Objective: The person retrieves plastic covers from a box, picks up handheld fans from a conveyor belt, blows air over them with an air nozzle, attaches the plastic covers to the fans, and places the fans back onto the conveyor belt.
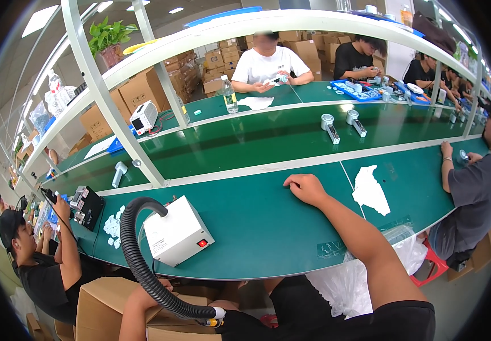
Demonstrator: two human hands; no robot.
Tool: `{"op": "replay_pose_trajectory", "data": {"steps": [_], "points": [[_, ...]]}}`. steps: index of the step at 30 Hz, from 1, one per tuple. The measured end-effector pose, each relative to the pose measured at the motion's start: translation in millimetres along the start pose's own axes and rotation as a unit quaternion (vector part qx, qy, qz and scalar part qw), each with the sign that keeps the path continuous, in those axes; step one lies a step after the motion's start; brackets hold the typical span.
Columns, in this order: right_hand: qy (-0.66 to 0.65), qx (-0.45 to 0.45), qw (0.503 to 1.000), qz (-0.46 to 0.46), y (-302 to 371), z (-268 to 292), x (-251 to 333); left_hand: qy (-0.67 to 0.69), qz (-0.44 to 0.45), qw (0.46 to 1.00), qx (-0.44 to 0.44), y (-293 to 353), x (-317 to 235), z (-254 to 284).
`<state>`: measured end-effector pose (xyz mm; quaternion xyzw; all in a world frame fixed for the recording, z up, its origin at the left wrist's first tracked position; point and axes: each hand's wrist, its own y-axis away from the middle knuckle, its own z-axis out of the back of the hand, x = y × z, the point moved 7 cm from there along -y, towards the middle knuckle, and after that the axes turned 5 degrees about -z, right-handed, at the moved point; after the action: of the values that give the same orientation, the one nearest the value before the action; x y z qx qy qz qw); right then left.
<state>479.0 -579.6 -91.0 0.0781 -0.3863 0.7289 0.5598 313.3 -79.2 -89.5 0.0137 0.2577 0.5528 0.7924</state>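
Note:
My right hand rests on the green tabletop, its fingers loosely curled in, with nothing seen in them. A torn white sheet lies right of that forearm. My left hand is low, by the table's front edge, mostly hidden behind a black corrugated hose; its fingers cannot be made out. The hose runs from a white box-shaped machine with a red switch, and bends down in front of me to a pale end piece.
Pale blue parts lie left of the machine, beside a black device. Grey handheld units stand on the middle strip. A cardboard box and a plastic bag flank me. White frame posts rise ahead. Co-workers sit around.

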Motion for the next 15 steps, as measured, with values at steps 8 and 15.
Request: {"op": "replay_pose_trajectory", "data": {"steps": [8, 15], "points": [[0.001, -0.008, 1.000, 0.008, -0.1, 0.5, 1.3, 0.006, 0.025, 1.000, 0.011, -0.1, -1.9, 1.3], [0.002, -0.002, 1.000, 0.006, 0.4, 0.4, 3.1, 0.005, 0.018, 1.000, 0.007, 1.0, 2.1, 0.1]]}}
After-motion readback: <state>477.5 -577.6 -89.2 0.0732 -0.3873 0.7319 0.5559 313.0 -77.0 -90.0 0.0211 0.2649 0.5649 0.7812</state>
